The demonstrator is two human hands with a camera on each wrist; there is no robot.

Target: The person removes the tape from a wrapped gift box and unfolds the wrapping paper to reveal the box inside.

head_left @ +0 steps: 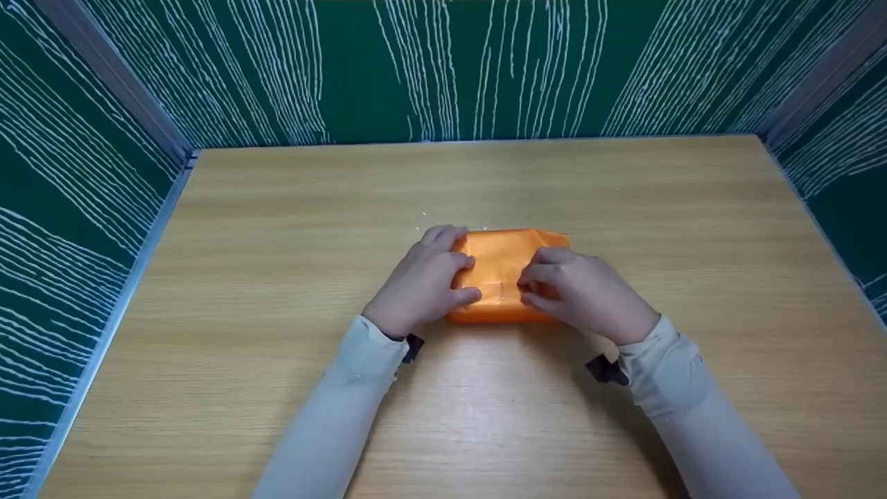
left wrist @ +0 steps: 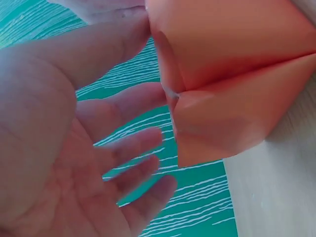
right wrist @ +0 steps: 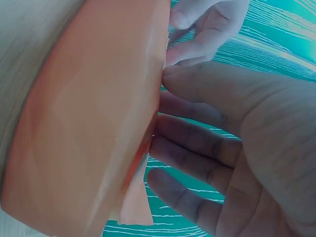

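Note:
A box-shaped package wrapped in orange paper (head_left: 502,267) sits near the middle of the table. My left hand (head_left: 428,277) lies over its left end, thumb and index fingertips on the top and the other fingers spread. From the right, my right hand (head_left: 578,287) touches the top with its fingertips, thumb close to the index finger. The paper's left end shows a deep crease and folded flaps (left wrist: 222,118) in the left wrist view. In the right wrist view a loose paper flap (right wrist: 137,205) sticks out past the right end.
The package rests on a light wooden table (head_left: 312,208). Small white specks (head_left: 424,213) lie just behind it. Green panels with white streaks (head_left: 360,76) stand at the back and both sides.

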